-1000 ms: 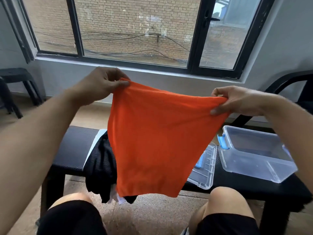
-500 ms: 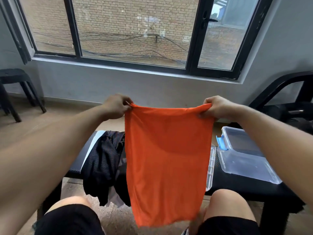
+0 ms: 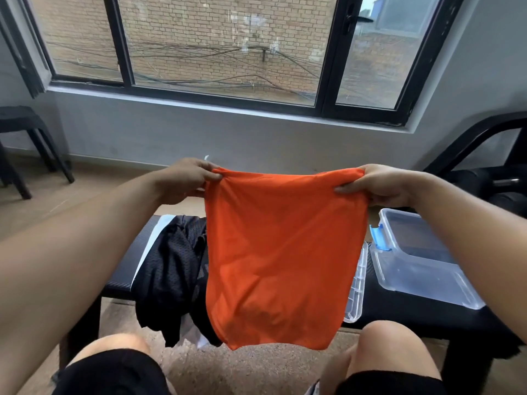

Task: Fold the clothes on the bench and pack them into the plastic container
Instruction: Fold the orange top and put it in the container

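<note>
An orange garment [image 3: 282,252] hangs in the air in front of me, folded to a panel. My left hand [image 3: 185,178] pinches its top left corner and my right hand [image 3: 379,183] grips its top right corner. Behind it on the black bench [image 3: 125,269] lies a black mesh garment [image 3: 171,269] with white cloth under it, draping over the front edge. The clear plastic container [image 3: 422,269] with a blue clip stands open on the bench at the right. Its clear lid [image 3: 358,286] lies beside it, partly hidden by the orange cloth.
A window and grey wall are behind the bench. A black stool [image 3: 20,143] stands at far left, a black chair frame [image 3: 479,143] at far right. My knees [image 3: 382,343] are close to the bench's front edge.
Both hands lowered and moved forward with the orange garment. The cloth swung and now hangs wider and shorter than half a second ago.
</note>
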Tool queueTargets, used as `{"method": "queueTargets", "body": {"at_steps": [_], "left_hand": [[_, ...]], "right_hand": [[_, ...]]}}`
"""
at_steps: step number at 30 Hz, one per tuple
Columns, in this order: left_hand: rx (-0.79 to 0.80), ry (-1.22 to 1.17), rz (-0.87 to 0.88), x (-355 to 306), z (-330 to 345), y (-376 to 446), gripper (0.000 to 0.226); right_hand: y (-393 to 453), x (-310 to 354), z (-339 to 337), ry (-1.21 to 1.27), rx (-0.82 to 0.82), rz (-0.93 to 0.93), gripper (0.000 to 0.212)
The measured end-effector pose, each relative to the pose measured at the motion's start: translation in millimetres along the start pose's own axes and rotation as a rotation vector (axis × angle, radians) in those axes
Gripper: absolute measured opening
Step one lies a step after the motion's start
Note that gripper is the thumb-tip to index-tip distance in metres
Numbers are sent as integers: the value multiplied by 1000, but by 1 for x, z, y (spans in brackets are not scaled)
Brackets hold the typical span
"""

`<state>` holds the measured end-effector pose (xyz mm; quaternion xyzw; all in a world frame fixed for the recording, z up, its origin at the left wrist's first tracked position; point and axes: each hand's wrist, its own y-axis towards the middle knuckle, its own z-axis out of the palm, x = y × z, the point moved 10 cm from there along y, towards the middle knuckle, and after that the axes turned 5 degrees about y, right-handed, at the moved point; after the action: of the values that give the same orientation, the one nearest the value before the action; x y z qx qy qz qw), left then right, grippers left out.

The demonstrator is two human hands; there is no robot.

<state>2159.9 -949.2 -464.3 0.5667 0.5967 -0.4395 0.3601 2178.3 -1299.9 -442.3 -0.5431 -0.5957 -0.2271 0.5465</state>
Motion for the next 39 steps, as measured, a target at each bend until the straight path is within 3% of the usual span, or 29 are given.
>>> {"method": "queueTargets", "body": {"at_steps": [3, 8, 10, 16, 19, 24, 28, 30, 33, 39], "left_hand": [[-156, 229, 32, -21, -24, 6, 13], [-445, 157, 141, -104, -71, 17, 18], [-539, 94, 229, -142, -87, 16, 19], [-584, 65, 489, -205, -93, -12, 28], [-493, 151, 428, -178, -77, -16, 25], [-100, 458, 224, -78, -25, -23, 19], [162, 519, 253, -17, 15, -56, 16], [238, 534, 252, 13, 32, -70, 15], [306, 562, 170, 57, 49, -81, 17], [479, 609, -8, 97, 69, -103, 16]], "right_hand": [[15, 15, -12, -78, -79, -2, 53], [19, 104, -42, 15, -340, -218, 17], [8, 139, -51, 104, -418, -342, 15], [-31, 183, -69, 292, -492, -555, 24], [-30, 161, -62, 190, -393, -531, 26], [-20, 67, -23, -43, -146, -359, 32], [-30, -20, 14, -220, -56, -271, 21], [-34, -63, 36, -266, 11, -226, 10], [-39, -112, 63, -318, 93, -173, 22], [-45, -142, 85, -426, 225, -102, 19]]}}
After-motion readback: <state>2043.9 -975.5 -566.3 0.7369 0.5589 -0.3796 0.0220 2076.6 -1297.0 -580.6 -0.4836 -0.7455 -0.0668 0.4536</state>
